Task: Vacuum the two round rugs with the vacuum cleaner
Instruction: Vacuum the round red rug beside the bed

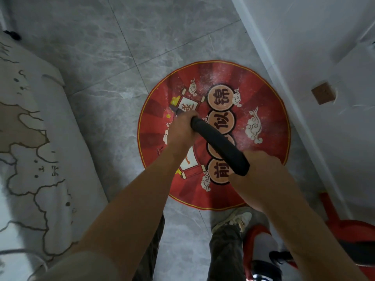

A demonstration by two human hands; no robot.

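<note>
Wand (pixel 220 145) slants over the rug (pixel 269 110)
My left hand (pixel 181 130) grips the wand farther down, my right hand (pixel 261 169) grips its near end; its axis runs far-left across the rug.

I see matt blk plastic-looking tube (pixel 220 142), short-pile cloth rug (pixel 271 104) w/ print, glossy marble-look floor tiles (pixel 101 47).

Wand (pixel 220 144) end hidden (left hand (pixel 182 128)), red machine (pixel 353 228) cropped
</note>
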